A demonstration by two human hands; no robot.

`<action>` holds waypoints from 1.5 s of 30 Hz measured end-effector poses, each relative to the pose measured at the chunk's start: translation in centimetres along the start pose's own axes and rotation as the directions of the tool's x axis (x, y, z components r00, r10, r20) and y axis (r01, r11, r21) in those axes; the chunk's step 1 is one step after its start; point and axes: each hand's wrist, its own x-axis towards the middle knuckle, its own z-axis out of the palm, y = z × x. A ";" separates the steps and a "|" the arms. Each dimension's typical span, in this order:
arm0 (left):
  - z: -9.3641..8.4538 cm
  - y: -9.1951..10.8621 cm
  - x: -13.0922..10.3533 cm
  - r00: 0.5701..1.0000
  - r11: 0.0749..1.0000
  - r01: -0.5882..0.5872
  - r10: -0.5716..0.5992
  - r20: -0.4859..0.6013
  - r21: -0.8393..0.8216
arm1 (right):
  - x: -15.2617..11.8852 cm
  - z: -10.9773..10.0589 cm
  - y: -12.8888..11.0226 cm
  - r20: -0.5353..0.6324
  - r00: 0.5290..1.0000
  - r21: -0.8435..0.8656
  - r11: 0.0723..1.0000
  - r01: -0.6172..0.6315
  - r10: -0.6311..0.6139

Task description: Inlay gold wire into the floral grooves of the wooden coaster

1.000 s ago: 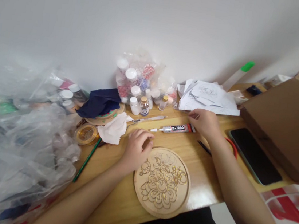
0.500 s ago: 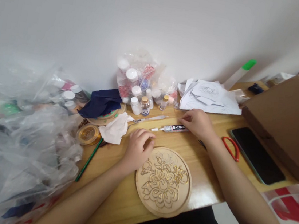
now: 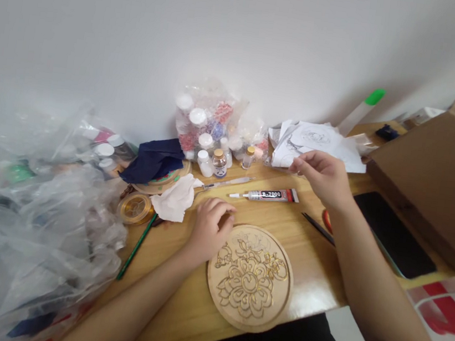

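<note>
A round wooden board (image 3: 250,280) lies on the table with a flower pattern in gold lines. My left hand (image 3: 212,230) rests at its upper left rim, fingers loosely curled, a gap between thumb and fingertips, nothing held. My right hand (image 3: 321,174) is raised in front of the papers, thumb and index fingertips pinched together; anything between them is too small to make out. Between the hands a B-7000 glue tube (image 3: 272,195) lies on its side, its white nozzle pointing left. Dark-tipped pliers (image 3: 317,227) with red handles are partly hidden under my right forearm.
Behind the glue lie a thin pen-like tool (image 3: 229,183) and small bottles (image 3: 219,161). A crumpled tissue (image 3: 176,197), gold wire spool (image 3: 134,207), green pencil (image 3: 137,248) and plastic bags (image 3: 34,234) stand left. Papers (image 3: 319,143), a phone (image 3: 395,234) and a cardboard box (image 3: 435,181) are right.
My right hand has left the end of the glue tube and moved right and up, uncovering the tube's red and black end. My left hand has stayed in place.
</note>
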 end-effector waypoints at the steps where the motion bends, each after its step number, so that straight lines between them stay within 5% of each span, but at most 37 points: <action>1: 0.0 0.0 0.0 1.000 1.000 -0.001 0.001 0.001 -0.001 | 0.0 0.0 0.1 -0.004 1.000 0.008 0.999 0.031 -0.031; 6: -0.1 0.0 0.0 1.000 1.000 -0.002 0.002 0.004 -0.004 | -0.6 0.7 -0.3 0.166 0.978 -0.099 0.984 0.147 -0.129; 10: -0.1 0.0 0.0 1.000 1.000 0.004 -0.004 0.009 -0.006 | -1.4 1.4 -1.6 0.443 0.889 -0.272 0.927 0.257 -0.117; 13: -0.1 0.0 0.0 1.000 1.000 0.005 -0.005 0.013 -0.009 | -1.9 1.9 -2.6 0.523 0.850 -0.381 0.875 0.300 -0.064; 30: -0.2 0.2 0.0 0.999 1.000 0.021 -0.021 0.031 -0.005 | -2.6 5.4 -4.1 0.488 0.872 -0.650 0.656 0.383 -0.025; 45: -0.1 0.2 0.0 0.999 1.000 0.027 -0.027 0.038 0.002 | -2.7 6.5 -2.9 0.455 0.878 -0.649 0.618 0.443 -0.151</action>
